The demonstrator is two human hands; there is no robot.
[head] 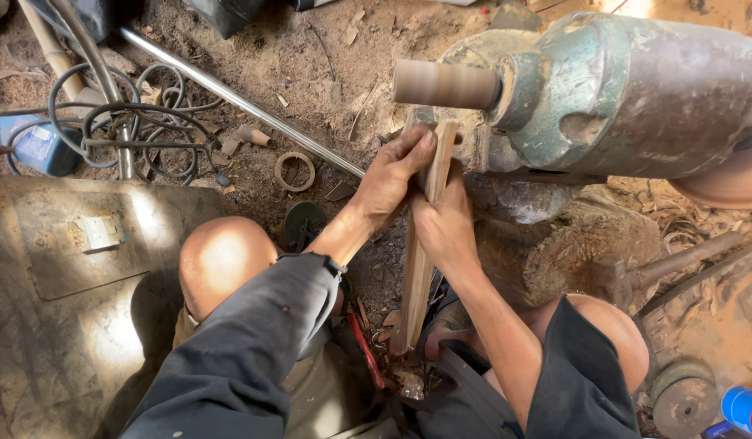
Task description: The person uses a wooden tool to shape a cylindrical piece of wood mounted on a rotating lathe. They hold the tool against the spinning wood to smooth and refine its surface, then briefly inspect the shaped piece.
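Both hands clasp a long wooden slat (420,252): left hand (392,175) at 11 o'clock, right hand (445,223) below. Its tip sits just under the lathe's wooden cylinder (445,84), apparently not yet touching.

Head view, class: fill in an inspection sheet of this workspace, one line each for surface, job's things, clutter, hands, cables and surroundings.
Surface: dirt floor strewn with wood chips.
Job's things: long wooden stick held upright below a wooden cylinder mounted on a green motor.
Clutter: small ring, metal rod, scattered scraps.
Hands: left hand and right hand both grip the stick.
Cables: black coiled cable on the ground.
Surroundings: flat metal plate, blue container, round discs.
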